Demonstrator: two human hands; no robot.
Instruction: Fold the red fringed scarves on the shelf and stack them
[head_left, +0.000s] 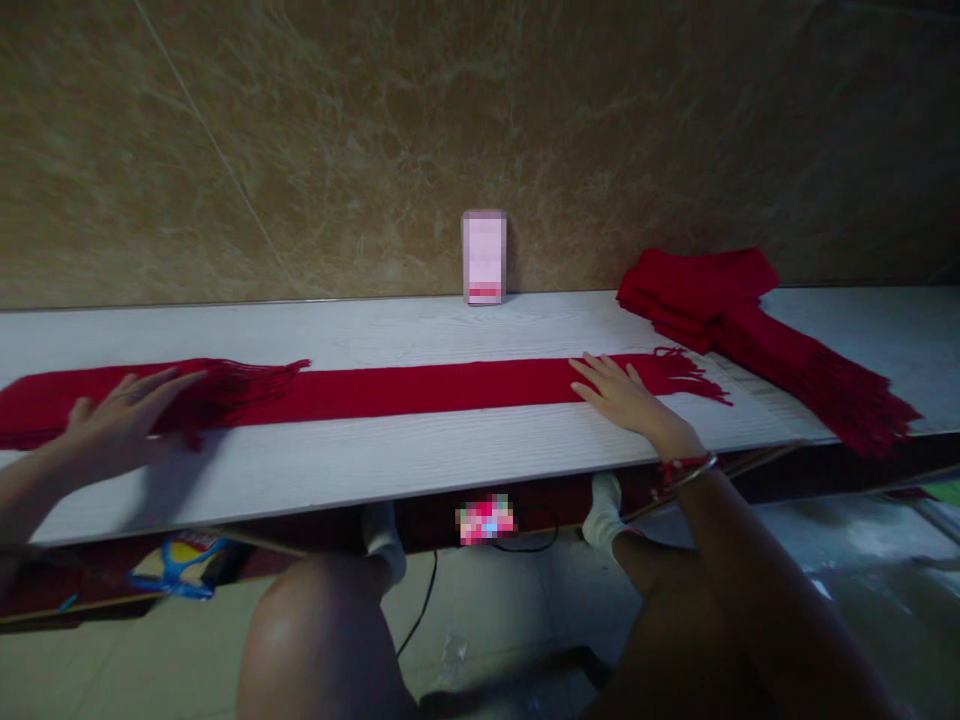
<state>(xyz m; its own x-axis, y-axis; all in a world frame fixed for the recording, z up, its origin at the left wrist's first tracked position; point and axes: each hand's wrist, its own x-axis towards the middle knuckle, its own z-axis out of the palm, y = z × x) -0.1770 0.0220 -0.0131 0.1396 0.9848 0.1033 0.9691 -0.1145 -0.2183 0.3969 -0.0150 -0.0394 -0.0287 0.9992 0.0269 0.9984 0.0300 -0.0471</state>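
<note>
A long red scarf (427, 390) lies stretched flat along the white wood-grain board, its tasselled end to the right. At the left, a folded stretch with loose fringe lies over it. My right hand (615, 392) rests on the scarf close to its right fringe, fingers spread. Over the folded left part is my left hand (124, 415), fingers extended; whether it touches the cloth I cannot tell. A second red scarf (697, 300) sits loosely folded at the right, its fringe hanging over the board's front edge.
A phone-like upright object (484, 258), its face blurred, leans against the brown marbled wall (375, 130). Below the white board (322, 465) are my legs, a blue and yellow packet (184, 565), a blurred pink item (486, 520) and a black cable (422, 605).
</note>
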